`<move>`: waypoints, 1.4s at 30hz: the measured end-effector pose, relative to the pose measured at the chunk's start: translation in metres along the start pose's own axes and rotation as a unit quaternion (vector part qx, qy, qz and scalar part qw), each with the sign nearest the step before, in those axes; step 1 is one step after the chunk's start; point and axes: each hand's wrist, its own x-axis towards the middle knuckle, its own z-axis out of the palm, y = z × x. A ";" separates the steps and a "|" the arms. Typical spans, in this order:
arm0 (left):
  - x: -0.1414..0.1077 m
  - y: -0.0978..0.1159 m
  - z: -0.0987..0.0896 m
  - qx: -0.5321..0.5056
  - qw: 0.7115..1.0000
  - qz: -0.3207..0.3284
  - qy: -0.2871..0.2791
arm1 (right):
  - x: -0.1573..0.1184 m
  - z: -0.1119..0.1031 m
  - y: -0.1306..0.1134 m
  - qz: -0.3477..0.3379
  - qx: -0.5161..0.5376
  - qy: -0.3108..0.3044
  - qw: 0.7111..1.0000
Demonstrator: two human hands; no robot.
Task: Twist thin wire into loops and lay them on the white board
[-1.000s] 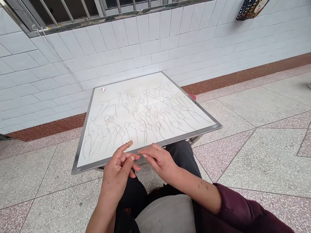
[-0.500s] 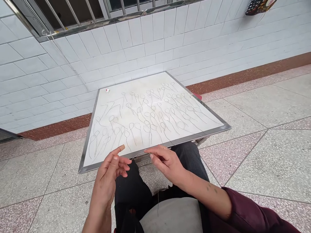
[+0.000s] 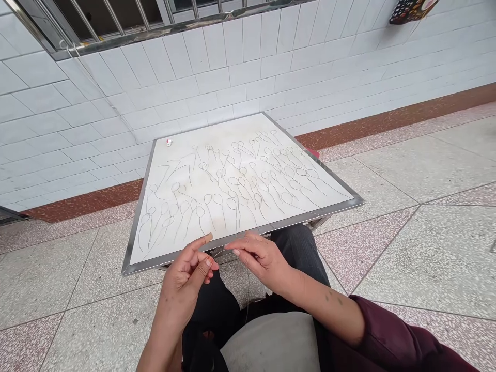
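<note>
"What's in view?"

"A thin, bowed, pale wire [image 3: 220, 253] spans the bare left hand [image 3: 185, 279] and right hand [image 3: 268, 262], pinched in both."

"Beyond it?"

"I see a flat, white, grey-rimmed worktop [image 3: 225, 129] bearing slender dark wires [image 3: 236, 214] with rounded loops."

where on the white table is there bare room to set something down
The rear strip of the white table, bordered by its wall-side edge, the small red-and-white item at left and the wire loops in front. It's crowded across the middle, right and front, where loops nearly reach the near rim.
</note>
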 end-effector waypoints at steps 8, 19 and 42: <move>0.000 0.003 -0.009 0.059 0.998 0.006 0.005 | -0.004 0.000 0.004 -0.069 -0.029 -0.027 0.997; -0.005 0.006 -0.003 0.037 0.999 0.004 -0.026 | 0.001 -0.001 -0.008 -0.084 0.009 -0.038 0.996; -0.013 0.003 0.002 0.028 0.996 0.052 -0.061 | 0.001 -0.004 -0.017 -0.021 0.032 -0.054 0.998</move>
